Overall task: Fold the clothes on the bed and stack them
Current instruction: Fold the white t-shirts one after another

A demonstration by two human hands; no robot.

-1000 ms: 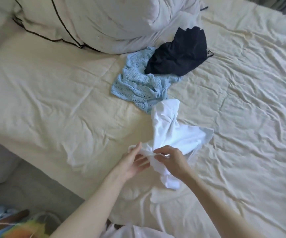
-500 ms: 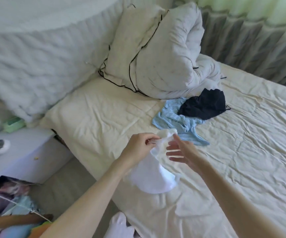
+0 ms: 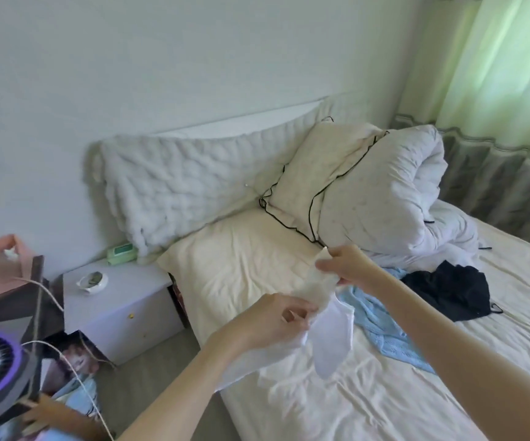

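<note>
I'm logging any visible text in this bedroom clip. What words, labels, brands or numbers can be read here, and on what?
No text can be read.
Green packet by the headboard: label too blurred.
Printed picture by the nightstand: no legible words.
White garment, blue knit, black garment: no print visible.

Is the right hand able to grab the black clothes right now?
Probably not yet. The right hand is pinching the white garment, so it is busy. The black garment lies uncovered on the bed, just beyond the right forearm.
</note>
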